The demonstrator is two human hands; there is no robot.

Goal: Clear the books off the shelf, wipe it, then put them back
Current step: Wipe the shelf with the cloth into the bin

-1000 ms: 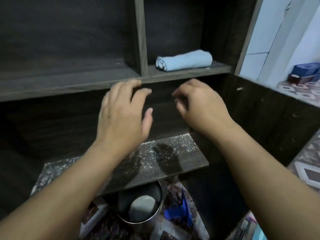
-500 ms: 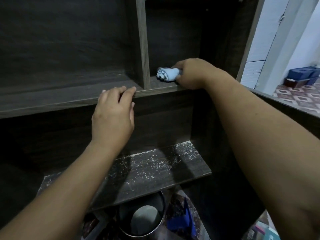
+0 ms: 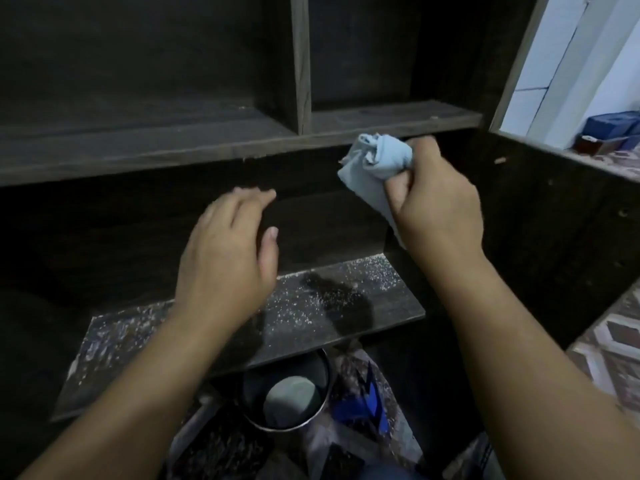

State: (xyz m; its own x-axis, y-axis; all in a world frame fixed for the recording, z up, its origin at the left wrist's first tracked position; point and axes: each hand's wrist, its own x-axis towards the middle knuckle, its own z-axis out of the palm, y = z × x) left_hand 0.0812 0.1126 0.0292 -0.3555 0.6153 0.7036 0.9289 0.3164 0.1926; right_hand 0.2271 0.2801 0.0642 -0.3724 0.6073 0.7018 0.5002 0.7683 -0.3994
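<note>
**Head view, hands at a shelf unit.** The right hand [image 3: 440, 206] grips a crumpled light-blue cloth [image 3: 381, 161] of soft woven fabric. Fingers and thumb are curled round its bunched, knotted-looking middle, and a flat tail of the fabric hangs down past the heel of the hand. The left hand [image 3: 225, 258], slightly blurred, holds nothing. Its fingers are loosely extended and its thumb is spread; it hovers well apart from the right hand, lower and to its left.

Above both hands runs the upper shelf board [image 3: 138, 150] — dark, matt, wood-grained, with a square front edge. The cloth sits just in front of that edge; contact cannot be told. A thin upright wooden divider [image 3: 300, 64] stands on the board, above the gap between the hands.

Beneath the hands lies the lower shelf board [image 3: 346, 320], of the same dark wood and speckled with pale, gritty dust. Below it, between the forearms, is a round metal pot [image 3: 322, 375] with a shiny rim — something pale grey and rounded lies inside. Far right of the right hand, a blue box [image 3: 613, 123] rests on a ledge.
</note>
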